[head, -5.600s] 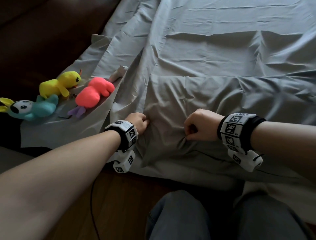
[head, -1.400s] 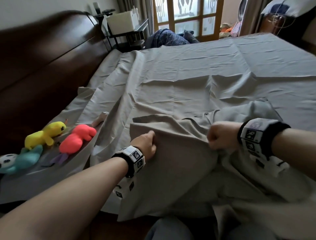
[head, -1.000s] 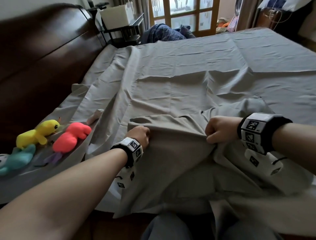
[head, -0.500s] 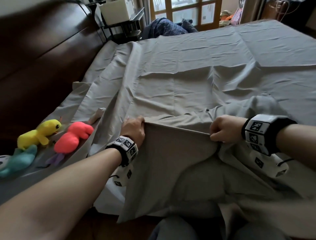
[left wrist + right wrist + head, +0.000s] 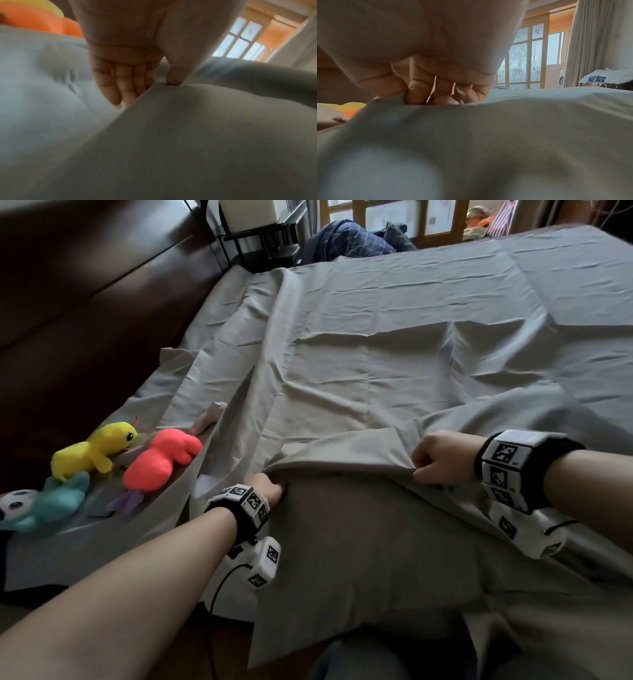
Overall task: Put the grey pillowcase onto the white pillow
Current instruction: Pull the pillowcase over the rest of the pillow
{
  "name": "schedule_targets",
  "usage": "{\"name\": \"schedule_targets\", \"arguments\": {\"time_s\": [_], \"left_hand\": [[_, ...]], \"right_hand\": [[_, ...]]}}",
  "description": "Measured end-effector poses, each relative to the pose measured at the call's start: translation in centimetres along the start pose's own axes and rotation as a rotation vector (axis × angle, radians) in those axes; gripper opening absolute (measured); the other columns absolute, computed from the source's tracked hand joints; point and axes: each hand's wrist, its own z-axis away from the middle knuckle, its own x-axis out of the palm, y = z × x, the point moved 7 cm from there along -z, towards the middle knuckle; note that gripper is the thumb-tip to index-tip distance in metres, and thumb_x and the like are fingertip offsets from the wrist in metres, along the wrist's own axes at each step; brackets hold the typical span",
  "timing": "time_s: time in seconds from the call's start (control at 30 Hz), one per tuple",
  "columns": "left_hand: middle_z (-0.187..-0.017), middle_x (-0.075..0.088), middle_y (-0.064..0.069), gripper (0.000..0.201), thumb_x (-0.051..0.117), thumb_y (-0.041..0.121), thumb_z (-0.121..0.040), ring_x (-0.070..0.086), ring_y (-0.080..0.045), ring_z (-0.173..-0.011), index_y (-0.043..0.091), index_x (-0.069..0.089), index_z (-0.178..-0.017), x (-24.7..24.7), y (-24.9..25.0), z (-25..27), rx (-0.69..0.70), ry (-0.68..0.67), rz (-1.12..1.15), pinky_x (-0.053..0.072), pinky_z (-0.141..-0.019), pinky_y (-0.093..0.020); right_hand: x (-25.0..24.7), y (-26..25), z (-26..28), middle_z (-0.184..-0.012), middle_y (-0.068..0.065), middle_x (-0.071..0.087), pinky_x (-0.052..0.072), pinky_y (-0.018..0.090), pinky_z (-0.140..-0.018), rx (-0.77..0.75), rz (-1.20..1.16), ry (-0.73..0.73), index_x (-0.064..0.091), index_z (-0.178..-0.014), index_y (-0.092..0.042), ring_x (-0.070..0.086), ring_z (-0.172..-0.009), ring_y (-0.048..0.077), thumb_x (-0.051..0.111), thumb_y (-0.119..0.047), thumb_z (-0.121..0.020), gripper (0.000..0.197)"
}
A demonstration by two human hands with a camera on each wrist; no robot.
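Pillowcase (image 5: 359, 542) bulging, hem gripped by both hands.

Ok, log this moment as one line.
left hand: pinches grey pillowcase edge | right hand: grips same edge | pillow: hidden | plush toys: left, untouched

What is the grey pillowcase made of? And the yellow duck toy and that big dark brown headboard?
The grey pillowcase looks like thin woven cloth, maybe cotton: matte, creasing sharply where the left hand and right hand pinch it. The yellow duck toy seems soft plush, fuzzy and rounded. The dark brown headboard looks like padded leather or a look-alike, with a dull sheen and stitched seams.
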Motion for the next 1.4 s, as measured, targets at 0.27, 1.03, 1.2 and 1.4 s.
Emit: {"name": "schedule_targets", "arguments": {"time_s": [0.27, 1.03, 1.2, 1.4], "left_hand": [[-0.093, 0.069, -0.019, 0.028, 0.051, 0.031, -0.092, 0.064, -0.037, -0.094, 0.009, 0.065, -0.081, -1.0, 0.7, 2.3, 0.277, 0.050, -0.154, 0.048, -0.077, -0.034], [-0.048, 0.045, -0.002, 0.033, 0.055, 0.029, -0.089, 0.042, -0.015, -0.038, 0.014, 0.052, -0.060, -1.3, -0.5, 12.2, 0.258, -0.291, -0.366, 0.033, -0.038, -0.017], [-0.055, 0.048, -0.002, 0.019, 0.058, 0.023, -0.087, 0.046, -0.012, -0.041, 0.011, 0.065, -0.074, -1.1, 0.5, 13.5, 0.297, -0.472, -0.263, 0.042, -0.038, -0.020], [-0.051, 0.047, -0.003, 0.031, 0.057, 0.023, -0.090, 0.047, -0.014, -0.039, 0.016, 0.055, -0.060, -0.9, 1.0, 11.6, 0.299, -0.214, -0.118, 0.044, -0.037, -0.020]], "right_hand": [[0.4, 1.6, -0.4, -0.066, 0.000, 0.058, 0.047, 0.026, -0.067, 0.093, 0.119, -0.021, 0.059, -0.063, -0.016, 0.056, -0.072, 0.021, 0.061, -0.032, -0.076, 0.021], [0.3, 0.6, 5.4, -0.087, 0.004, 0.063, 0.050, 0.023, -0.076, 0.265, 0.313, -0.167, 0.064, -0.084, -0.019, 0.060, -0.086, 0.023, 0.058, -0.038, -0.077, 0.021], [-0.2, -2.3, 3.9, -0.096, 0.001, 0.070, 0.052, 0.025, -0.074, 0.183, 0.239, 0.014, 0.059, -0.071, -0.025, 0.064, -0.087, 0.024, 0.057, -0.044, -0.071, 0.019], [0.9, -8.2, 2.9, -0.110, -0.010, 0.062, 0.048, 0.028, -0.088, -0.098, 0.060, 0.155, 0.047, -0.121, -0.037, 0.060, -0.100, 0.017, 0.064, -0.068, -0.057, 0.073]]}}
